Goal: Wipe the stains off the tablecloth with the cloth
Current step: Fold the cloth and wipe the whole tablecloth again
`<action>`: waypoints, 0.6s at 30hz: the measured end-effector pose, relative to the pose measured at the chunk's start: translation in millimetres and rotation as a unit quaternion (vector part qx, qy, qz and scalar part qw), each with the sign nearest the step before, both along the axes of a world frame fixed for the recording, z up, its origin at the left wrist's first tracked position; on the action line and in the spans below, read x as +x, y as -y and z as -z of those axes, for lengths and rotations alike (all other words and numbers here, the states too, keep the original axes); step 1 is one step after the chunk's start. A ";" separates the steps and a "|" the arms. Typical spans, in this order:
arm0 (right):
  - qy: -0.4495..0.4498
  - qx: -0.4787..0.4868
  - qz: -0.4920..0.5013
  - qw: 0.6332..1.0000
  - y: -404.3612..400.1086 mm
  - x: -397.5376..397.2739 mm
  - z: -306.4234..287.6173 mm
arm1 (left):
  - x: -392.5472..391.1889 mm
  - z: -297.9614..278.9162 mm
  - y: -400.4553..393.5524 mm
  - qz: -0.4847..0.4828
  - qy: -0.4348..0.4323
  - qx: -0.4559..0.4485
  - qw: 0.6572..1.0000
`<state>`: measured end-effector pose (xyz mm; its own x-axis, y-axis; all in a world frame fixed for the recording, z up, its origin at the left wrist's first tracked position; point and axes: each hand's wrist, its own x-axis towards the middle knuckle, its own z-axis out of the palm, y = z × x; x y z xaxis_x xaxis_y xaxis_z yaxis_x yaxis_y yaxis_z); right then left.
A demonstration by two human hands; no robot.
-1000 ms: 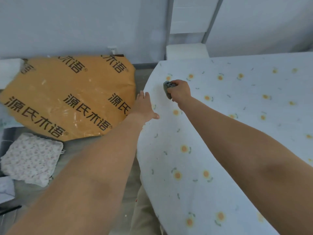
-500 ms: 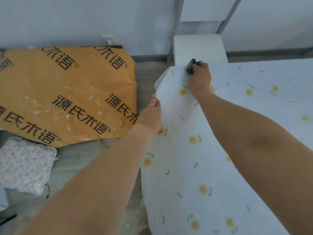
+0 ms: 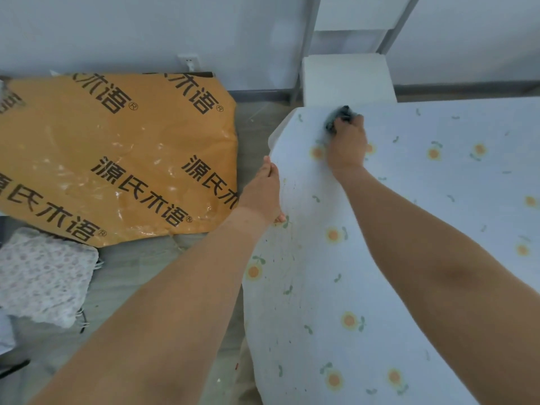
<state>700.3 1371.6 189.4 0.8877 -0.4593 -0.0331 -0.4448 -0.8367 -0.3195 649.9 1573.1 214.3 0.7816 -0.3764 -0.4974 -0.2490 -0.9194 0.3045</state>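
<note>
- I am now scrubbing further out than a second ago: my right hand [image 3: 347, 144] is bunching the dark cloth [image 3: 340, 117] in curled fingers, pressing it near the far left corner of the tablecloth [image 3: 409, 258].
- My left hand [image 3: 263, 194] is staying flat along the tablecloth's left edge, fingers straight, holding the fabric taut.
- Small green and brown stains [image 3: 282, 252] are still showing nearer me, so I judge more wiping is waiting there.
</note>
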 end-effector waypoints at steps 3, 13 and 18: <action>-0.006 0.091 -0.153 0.984 -83.5 -24.7 -6.2 | -22.5 -1.0 -8.0 -0.044 0.011 -0.035 0.998; 0.018 0.014 -0.054 0.998 -49.8 -54.7 5.1 | -94.7 8.1 -41.3 -0.087 0.001 -0.056 0.995; -0.021 0.037 -0.368 0.929 -124.2 -96.2 5.3 | -95.7 6.2 -39.3 -0.104 0.005 -0.068 0.992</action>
<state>604.1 1495.8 184.1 0.9577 0.2756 -0.0830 0.2245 -0.8956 -0.3840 554.2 1612.4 208.1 0.8543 -0.2699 -0.4443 -0.0621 -0.9015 0.4283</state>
